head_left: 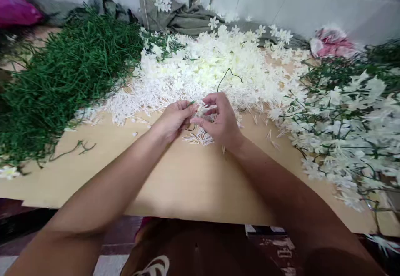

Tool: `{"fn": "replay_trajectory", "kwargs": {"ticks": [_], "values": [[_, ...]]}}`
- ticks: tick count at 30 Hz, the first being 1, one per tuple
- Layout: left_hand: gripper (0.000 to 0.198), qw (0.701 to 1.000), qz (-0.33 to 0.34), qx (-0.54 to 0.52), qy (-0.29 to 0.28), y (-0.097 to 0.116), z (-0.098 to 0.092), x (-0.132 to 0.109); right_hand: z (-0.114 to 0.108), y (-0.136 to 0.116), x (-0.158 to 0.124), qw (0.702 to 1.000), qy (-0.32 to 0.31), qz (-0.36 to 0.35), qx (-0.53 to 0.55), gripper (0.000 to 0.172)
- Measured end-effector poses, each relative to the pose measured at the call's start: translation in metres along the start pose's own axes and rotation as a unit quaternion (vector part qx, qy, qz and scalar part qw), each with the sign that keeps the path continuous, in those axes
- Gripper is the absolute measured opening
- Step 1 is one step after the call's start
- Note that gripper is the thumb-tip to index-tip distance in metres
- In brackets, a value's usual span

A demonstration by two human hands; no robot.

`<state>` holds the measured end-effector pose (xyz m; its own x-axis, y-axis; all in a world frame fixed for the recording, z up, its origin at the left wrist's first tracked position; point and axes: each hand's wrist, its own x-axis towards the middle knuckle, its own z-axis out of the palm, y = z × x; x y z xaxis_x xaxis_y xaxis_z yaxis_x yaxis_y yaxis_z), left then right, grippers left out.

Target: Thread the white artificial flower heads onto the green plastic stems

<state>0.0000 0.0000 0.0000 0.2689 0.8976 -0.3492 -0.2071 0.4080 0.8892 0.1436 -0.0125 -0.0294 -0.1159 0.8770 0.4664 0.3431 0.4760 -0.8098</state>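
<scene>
My left hand [175, 119] and my right hand [218, 119] meet over the tan board [175, 180], fingers pinched together. Between them is a thin green wire stem [229, 74] that arcs up behind my right hand, and a small white flower piece at the fingertips. A little cluster of white stamen pieces [200, 137] lies on the board just under my hands. Behind them spreads a big heap of white fabric flowers [212, 67].
A large mound of green wire stems [65, 76] fills the left. Finished stems with white flowers [346, 130] pile up at the right. Grey cloth [187, 17], a pink bundle [331, 42] and a tiled wall lie at the back. My knees are below the board's near edge.
</scene>
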Motion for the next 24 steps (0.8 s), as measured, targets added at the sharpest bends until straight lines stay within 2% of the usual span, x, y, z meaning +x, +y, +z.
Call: {"fn": "replay_trajectory", "kwargs": {"ticks": [8, 14, 19, 24], "values": [[0.038, 0.999, 0.031, 0.028, 0.007, -0.003, 0.003, 0.002, 0.001, 0.000, -0.001, 0.998, -0.036, 0.006, -0.060, 0.011], [0.030, 0.992, 0.094, 0.072, 0.045, -0.008, 0.004, 0.006, 0.000, -0.002, -0.001, 0.999, -0.040, 0.006, -0.029, 0.014], [0.032, 0.990, 0.107, 0.076, 0.052, -0.012, 0.004, 0.008, 0.005, -0.003, -0.002, 0.998, -0.024, 0.062, 0.013, 0.022], [0.032, 0.988, 0.112, 0.100, 0.039, -0.012, 0.003, 0.008, 0.005, -0.001, -0.002, 0.998, -0.021, 0.061, 0.018, 0.018]]}}
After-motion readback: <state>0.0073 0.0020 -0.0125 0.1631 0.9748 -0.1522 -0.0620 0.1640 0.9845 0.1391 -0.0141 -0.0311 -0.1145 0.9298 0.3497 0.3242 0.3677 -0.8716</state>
